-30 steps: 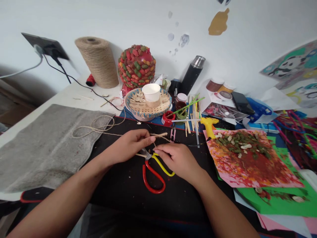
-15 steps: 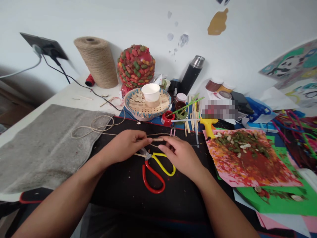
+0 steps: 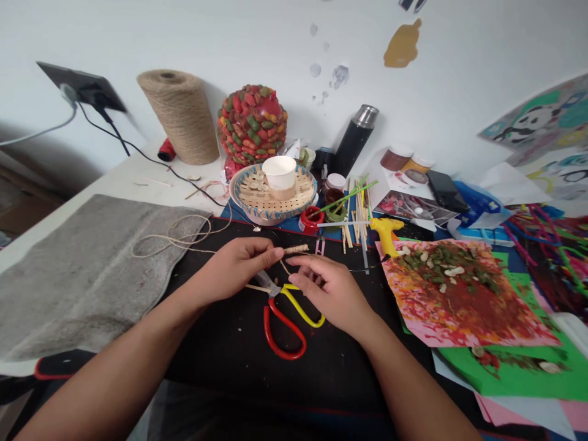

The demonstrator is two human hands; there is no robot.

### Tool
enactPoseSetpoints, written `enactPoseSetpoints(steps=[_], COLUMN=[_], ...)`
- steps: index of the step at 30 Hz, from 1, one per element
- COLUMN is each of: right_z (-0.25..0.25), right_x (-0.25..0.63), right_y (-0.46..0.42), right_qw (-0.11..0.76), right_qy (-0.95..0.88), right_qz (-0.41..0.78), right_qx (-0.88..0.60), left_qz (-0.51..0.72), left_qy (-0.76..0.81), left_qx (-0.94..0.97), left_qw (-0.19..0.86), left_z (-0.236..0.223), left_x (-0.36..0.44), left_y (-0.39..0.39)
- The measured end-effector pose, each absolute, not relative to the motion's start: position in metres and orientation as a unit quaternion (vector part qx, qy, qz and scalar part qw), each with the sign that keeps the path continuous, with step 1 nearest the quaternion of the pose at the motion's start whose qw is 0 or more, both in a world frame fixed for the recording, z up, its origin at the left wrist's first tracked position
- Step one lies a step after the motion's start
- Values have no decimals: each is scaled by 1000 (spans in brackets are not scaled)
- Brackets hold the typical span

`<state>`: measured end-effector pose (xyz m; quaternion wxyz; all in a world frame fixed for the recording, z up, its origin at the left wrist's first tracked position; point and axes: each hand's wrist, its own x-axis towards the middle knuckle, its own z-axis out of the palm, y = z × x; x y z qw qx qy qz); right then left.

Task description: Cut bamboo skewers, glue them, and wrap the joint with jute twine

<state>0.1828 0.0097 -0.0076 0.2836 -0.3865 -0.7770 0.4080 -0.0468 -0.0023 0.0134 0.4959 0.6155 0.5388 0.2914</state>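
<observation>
Between the thumb and fingers of my left hand (image 3: 236, 269) is a thin stick wrapped in twine (image 3: 296, 249), its coiled end pointing right. A strand of twine (image 3: 285, 267) runs from it down to my right hand (image 3: 333, 291), whose thumb and forefinger close around the strand. More loose twine (image 3: 172, 239) trails left from my left hand onto a grey felt mat. Below both hands lie scissors (image 3: 285, 331) with one red and one yellow handle, their blades partly hidden beneath my left hand.
A yellow glue gun (image 3: 386, 236) lies right of my hands, near a painted sheet (image 3: 459, 306). Behind are a woven basket (image 3: 248, 211) bearing a paper cup (image 3: 279, 173), paint jars (image 3: 310, 220), thin sticks (image 3: 356, 211), a black flask (image 3: 356, 141) and a twine spool (image 3: 181, 116).
My right fingers have come off the wrapped stick and moved slightly down, drawing a strand of twine. The coiled end of the stick now shows and tilts up a little.
</observation>
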Motion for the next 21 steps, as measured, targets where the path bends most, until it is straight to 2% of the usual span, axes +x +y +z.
enactPoseSetpoints(steps=[12, 21], right_z=[-5, -6], right_x=[179, 180], right_y=[8, 10], right_qw=[296, 298], right_qy=[-760, -773], right_qz=[426, 407], right_qx=[-392, -385], left_qz=[320, 351], left_qy=[424, 441], left_qx=[517, 484], left_qw=[671, 670], left_z=[6, 2], left_x=[-44, -44], left_y=[-7, -6])
